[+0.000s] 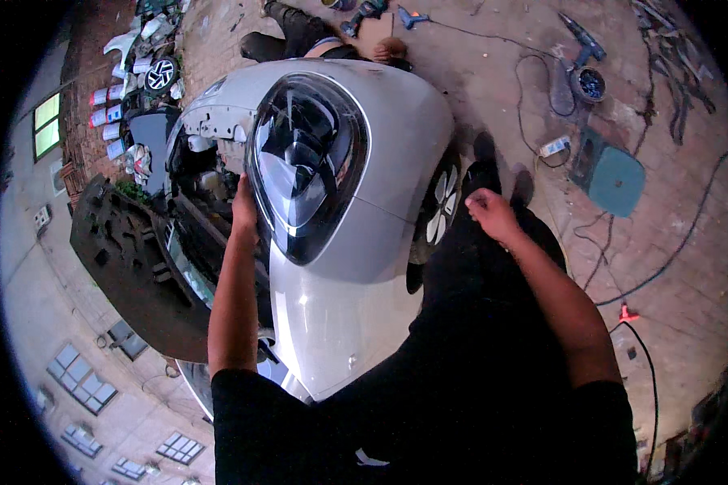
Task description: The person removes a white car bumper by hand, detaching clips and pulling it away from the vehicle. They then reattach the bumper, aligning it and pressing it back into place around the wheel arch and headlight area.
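I watch the left hand against the inner edge of a headlight, a glossy, clear teardrop seated in the smooth silver bodywork at the car's front corner. Its fingers are partly hidden, so I can't tell whether it grasps the lamp or just rests there. The right hand is loosely curled near the spoked wheel, apart from the body; I can't make out whether anything is pinched in it.

Left of the left hand, I see the engine bay gaping beside the rough, dark hood. On my right, rough paving spreads wide, crossed by a dark hose, with a blue-green stool standing on it. Beyond, a round bucket holds small bluish pieces, too tiny for me to identify.
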A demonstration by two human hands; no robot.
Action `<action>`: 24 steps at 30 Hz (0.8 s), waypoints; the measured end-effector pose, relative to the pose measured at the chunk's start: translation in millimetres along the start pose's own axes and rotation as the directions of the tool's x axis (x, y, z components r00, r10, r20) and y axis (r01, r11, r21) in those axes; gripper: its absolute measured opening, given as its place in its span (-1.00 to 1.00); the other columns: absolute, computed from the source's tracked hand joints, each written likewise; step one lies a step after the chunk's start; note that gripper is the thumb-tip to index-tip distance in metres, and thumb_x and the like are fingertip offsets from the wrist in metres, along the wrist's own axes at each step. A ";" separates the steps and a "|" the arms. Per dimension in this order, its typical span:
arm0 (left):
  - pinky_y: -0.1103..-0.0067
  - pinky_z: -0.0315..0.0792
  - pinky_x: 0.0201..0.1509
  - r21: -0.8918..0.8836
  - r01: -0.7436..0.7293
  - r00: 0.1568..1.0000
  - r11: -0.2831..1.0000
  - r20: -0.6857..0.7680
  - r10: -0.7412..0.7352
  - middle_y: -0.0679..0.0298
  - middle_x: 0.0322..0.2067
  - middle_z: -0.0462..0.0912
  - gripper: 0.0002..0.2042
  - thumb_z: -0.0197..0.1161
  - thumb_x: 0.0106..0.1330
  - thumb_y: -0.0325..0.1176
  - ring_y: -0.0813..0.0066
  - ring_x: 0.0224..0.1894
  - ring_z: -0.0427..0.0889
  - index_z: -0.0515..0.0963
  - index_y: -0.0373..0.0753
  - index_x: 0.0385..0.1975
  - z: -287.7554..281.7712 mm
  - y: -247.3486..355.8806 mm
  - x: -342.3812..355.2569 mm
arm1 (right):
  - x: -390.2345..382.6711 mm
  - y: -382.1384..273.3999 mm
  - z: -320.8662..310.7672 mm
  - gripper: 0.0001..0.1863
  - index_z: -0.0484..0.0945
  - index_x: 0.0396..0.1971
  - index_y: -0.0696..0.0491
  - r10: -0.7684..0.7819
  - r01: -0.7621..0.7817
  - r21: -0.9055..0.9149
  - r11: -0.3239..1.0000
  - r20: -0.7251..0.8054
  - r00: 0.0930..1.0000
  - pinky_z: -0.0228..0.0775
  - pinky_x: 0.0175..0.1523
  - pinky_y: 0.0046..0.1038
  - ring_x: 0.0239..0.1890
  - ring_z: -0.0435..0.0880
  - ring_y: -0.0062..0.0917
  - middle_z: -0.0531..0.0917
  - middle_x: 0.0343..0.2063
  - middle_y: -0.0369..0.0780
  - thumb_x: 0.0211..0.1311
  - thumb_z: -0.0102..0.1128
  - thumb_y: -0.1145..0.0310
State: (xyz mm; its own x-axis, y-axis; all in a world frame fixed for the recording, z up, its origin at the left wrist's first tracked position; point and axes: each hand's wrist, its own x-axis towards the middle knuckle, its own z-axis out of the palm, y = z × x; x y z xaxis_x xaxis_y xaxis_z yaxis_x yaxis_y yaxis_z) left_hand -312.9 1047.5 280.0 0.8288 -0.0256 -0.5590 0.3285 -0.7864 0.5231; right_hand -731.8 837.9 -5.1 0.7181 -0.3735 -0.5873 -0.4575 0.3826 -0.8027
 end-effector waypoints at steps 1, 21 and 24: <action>0.45 0.35 0.26 -0.009 0.002 1.000 1.000 0.001 -0.002 0.15 0.17 0.57 -0.24 -0.09 0.48 0.29 0.32 0.13 0.56 0.38 -0.34 0.34 -0.1 1.7 4.2 | 2.4 2.7 7.2 -0.70 0.63 -0.20 0.11 -0.052 0.052 -0.029 0.998 0.019 0.998 0.53 -0.10 -0.33 -0.25 0.74 -0.35 0.74 -0.31 -0.14 0.35 0.24 0.16; 0.49 0.38 0.15 -0.055 0.100 0.992 0.993 -0.070 -0.104 0.10 0.05 0.63 -0.36 -0.03 0.51 0.14 0.36 -0.04 0.59 0.46 -0.39 0.23 5.6 5.9 -9.3 | -46.3 -194.7 98.1 -0.34 0.33 0.30 0.21 -0.497 0.738 -0.395 0.547 0.555 0.666 0.24 0.40 -0.14 0.40 0.29 -0.15 0.14 0.47 -0.07 0.26 0.27 0.24; 0.48 0.35 0.20 -0.036 0.081 0.995 0.996 -0.060 -0.083 0.12 0.10 0.60 -0.37 -0.04 0.51 0.13 0.32 0.02 0.58 0.44 -0.35 0.27 7.2 10.8 -12.6 | -51.6 -194.2 107.4 -0.27 0.27 0.32 0.29 -0.493 0.772 -0.424 0.474 0.599 0.631 0.13 0.48 -0.15 0.47 0.17 -0.11 0.08 0.48 0.04 0.25 0.28 0.24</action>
State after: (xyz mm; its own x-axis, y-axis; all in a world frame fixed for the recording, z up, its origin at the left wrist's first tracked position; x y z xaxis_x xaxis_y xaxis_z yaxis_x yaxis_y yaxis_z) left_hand -323.1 1034.8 288.1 0.8241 0.0767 -0.5613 0.4109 -0.7631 0.4989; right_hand -623.7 873.6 192.3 0.9928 0.0822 0.0871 0.1155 -0.4652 -0.8776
